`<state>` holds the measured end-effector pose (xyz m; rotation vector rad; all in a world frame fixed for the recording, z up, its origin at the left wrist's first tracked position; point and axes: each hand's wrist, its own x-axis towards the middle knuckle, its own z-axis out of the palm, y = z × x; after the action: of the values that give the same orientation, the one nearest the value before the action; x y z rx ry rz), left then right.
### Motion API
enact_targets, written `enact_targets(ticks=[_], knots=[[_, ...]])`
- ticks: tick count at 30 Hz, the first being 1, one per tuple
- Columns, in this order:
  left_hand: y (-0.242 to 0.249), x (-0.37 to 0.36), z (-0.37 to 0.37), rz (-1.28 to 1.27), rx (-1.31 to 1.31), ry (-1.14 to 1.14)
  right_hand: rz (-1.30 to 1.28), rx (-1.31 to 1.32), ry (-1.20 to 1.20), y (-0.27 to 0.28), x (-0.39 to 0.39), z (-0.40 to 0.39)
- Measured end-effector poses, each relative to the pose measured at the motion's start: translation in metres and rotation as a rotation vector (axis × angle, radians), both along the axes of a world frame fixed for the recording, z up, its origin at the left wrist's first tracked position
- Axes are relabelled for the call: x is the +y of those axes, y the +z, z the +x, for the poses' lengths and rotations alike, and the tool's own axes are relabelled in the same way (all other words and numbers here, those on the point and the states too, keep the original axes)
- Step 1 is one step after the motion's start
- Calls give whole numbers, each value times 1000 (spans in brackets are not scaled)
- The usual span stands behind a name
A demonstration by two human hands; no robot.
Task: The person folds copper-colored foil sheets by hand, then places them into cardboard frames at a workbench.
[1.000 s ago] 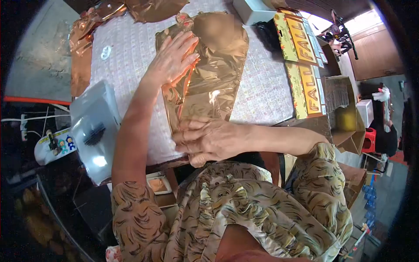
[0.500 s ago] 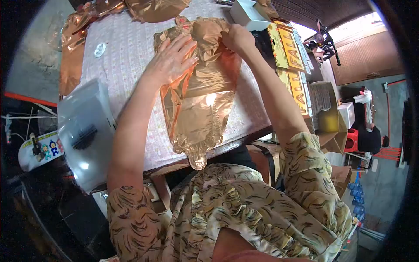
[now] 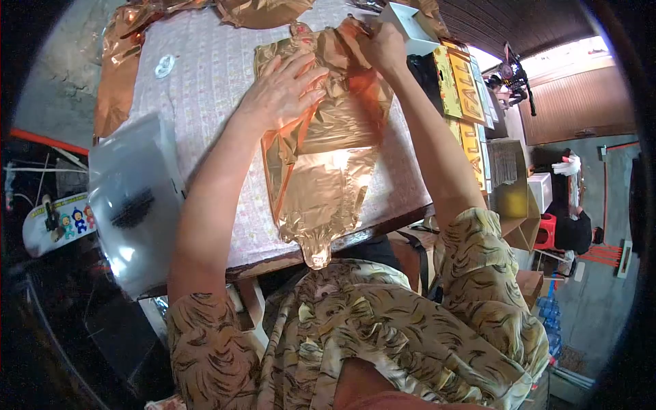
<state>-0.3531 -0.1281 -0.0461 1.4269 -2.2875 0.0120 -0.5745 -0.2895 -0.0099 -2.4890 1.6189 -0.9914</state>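
Observation:
A flat, copper-coloured foil balloon [image 3: 328, 181] lies on the cloth-covered table, its narrow tail hanging at the front edge. My left hand [image 3: 285, 92] rests flat on its upper left part with fingers stretched out. At the balloon's upper right corner my right hand [image 3: 383, 51] is closed on the foil, lifting that part into folds. The fingertips of the right hand are partly hidden. A small reddish mark shows on the tab at the balloon's far end.
More copper foil [image 3: 266, 10] lies along the far and left edges. A clear plastic bag [image 3: 137, 198] sits at the left, a white box [image 3: 410, 31] at the far right. Yellow FALL packs [image 3: 468, 89] stand beside the table. A person [image 3: 574, 229] is in the background.
My right hand has pulled the balloon's upper right corner outward and away from me, spreading the foil. The left hand stays flat on it. The view has shifted slightly.

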Motion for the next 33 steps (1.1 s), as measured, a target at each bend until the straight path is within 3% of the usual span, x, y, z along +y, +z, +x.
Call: enact_targets(ticks=[3,6,8,9,10,12,13,14,15,16,18,19,22,23,28,30,33], knots=[[1,0,1,-5,-7,-12,-1,113,-75,13,0,3],[2,-1,2,34,-28,-8,77,136,22,31,0,12],[-2,-3,1,-6,-5,-9,255,88,42,42,-2,25],[1,-2,-1,-49,23,-7,515,-204,109,54,14,32],[5,-1,-1,-47,21,-7,517,-205,109,56,25,32],[34,7,-5,298,-110,62,1084,-975,737,56,37,32],[28,6,-3,300,-109,70,1095,-938,695,50,35,22],[17,3,-1,144,-71,26,1101,-933,703,38,34,11],[9,2,0,-11,-34,-18,837,-657,634,24,36,-2],[7,2,1,-12,-34,-11,567,-388,554,18,39,-11],[6,1,-2,-21,-12,16,317,146,382,18,56,-25],[6,1,-1,-21,-12,17,36,119,465,0,59,-34],[10,2,-1,54,-36,5,-106,241,390,-26,71,-38],[8,2,-2,44,-9,13,-18,227,393,-28,75,-37],[2,2,-1,-86,16,35,-78,294,403,-35,77,-27],[19,7,-3,198,-28,75,-65,349,399,-35,79,-24],[17,7,-2,149,-7,65,-87,360,395,-35,82,-23]])
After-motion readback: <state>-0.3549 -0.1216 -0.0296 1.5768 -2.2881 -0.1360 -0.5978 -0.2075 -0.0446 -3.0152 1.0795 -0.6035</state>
